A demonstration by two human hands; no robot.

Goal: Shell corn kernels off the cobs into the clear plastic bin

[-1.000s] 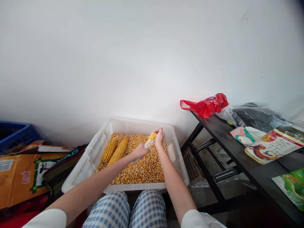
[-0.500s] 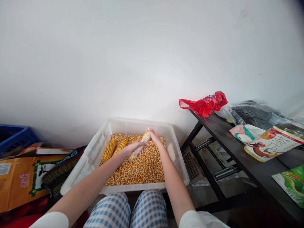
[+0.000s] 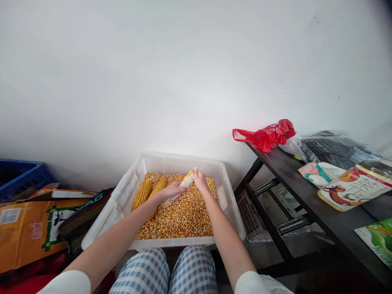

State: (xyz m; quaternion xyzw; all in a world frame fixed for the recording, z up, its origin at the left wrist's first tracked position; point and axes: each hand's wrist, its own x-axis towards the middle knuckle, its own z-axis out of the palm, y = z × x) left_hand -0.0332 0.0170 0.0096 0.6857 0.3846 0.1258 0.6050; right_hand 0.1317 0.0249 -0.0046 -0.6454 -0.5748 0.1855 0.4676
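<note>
A mostly stripped, pale corn cob point(image 3: 186, 181) is held slantwise above a bed of loose corn kernels point(image 3: 183, 222). Around its middle and lower part my left hand point(image 3: 174, 190) is wrapped, hiding some of it. My right hand point(image 3: 200, 179) is closed at the cob's upper end, where some yellow kernels show; its thumb points up. Two full yellow corn ears, one to the left point(image 3: 142, 194) and another beside it point(image 3: 158, 188), lie on the kernels left of my hands. A translucent plastic bin point(image 3: 174, 243) contains all of this in front of my knees.
At right stands a black table point(image 3: 309, 192) with a red plastic bag point(image 3: 266, 136), a labelled oil bottle point(image 3: 352, 185) and a green packet point(image 3: 378, 241). Left are an orange carton point(image 3: 21, 237) and a blue crate point(image 3: 27, 179). A white wall point(image 3: 183, 81) rises behind.
The cob lies at a flatter slant, its lower end further left. My right hand has shifted a little at the upper end, and both hands still grip the cob.
</note>
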